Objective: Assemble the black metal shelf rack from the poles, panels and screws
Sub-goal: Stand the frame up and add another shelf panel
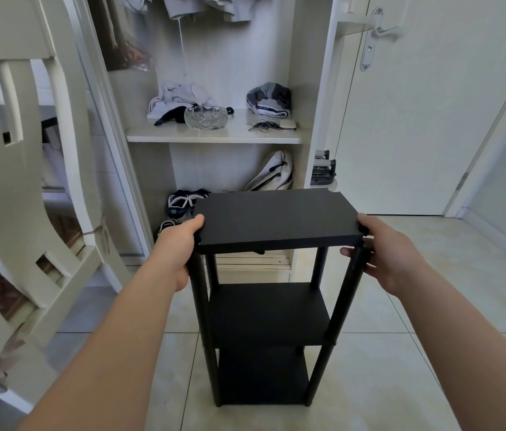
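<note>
Before the open wardrobe (214,137), the black shelf rack (272,312) is standing upright over the tiled floor (432,306), three panels stacked on four poles; whether its feet are touching the tiles cannot be told. Left hand (177,247) is gripping the near left corner of the top panel (276,217): thumb lying on the top face, fingers hidden below the panel. Right hand (385,253) is holding the near right corner: thumb resting on the panel edge, fingers wrapping the near right pole (343,303) just below the panel. Both bare forearms are reaching forward. A white chair (27,181) is standing to the left. On the wardrobe shelf a glass bowl (205,117) and keys (261,125) are lying apart.
</note>
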`<state>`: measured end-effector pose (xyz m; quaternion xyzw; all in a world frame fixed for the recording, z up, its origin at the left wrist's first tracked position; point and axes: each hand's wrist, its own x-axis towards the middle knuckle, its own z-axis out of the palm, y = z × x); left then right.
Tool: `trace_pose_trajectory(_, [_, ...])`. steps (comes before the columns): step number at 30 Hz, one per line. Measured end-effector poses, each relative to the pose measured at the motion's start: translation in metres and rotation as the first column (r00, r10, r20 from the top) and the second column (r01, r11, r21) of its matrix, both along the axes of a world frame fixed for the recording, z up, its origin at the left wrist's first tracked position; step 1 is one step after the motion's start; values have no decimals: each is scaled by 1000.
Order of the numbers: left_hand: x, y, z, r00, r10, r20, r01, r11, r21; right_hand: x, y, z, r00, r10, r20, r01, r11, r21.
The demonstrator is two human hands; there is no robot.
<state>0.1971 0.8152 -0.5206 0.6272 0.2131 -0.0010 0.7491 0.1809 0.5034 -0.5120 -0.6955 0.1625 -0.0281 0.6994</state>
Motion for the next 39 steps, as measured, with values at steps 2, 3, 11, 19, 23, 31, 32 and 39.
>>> trace_pose_trajectory(2, [-1, 0, 2, 1000, 6, 4, -5, 1000, -25, -1, 2, 0, 1000, -7, -3, 7, 999, 32])
trace_pose_trajectory(3, [-2, 0, 3, 1000, 9, 5, -9, 999, -37, -1, 3, 1, 1000, -9, -5, 9, 999, 46])
trace_pose_trajectory(11, [-6, 2, 4, 1000, -18, 18, 19, 998, -59, -2, 8, -1, 1000, -26, -6, 27, 995, 99])
trace_pose_trajectory(19, [-5, 2, 5, 999, -52, 5, 52, 996, -74, 0, 6, -2, 1000, -21, 11, 20, 996, 84])
trace_pose_trajectory(23, [-7, 2, 8, 997, -72, -12, 70, 991, -111, 2, 3, -5, 1000, -27, 12, 26, 998, 61])
trace_pose_trajectory(31, [-5, 0, 11, 995, -98, -33, 94, 989, -118, 5, -3, -15, 999, -42, 1, 41, 990, 134])
trace_pose_trajectory(32, [-5, -1, 10, 994, -99, -35, 94, 989, -115, 5, -3, -15, 999, -46, -2, 46, 989, 140])
trace_pose_trajectory(39, [-8, 1, 8, 992, -129, -5, 126, 978, -167, 6, -2, -17, 997, -78, 0, 78, 988, 136])
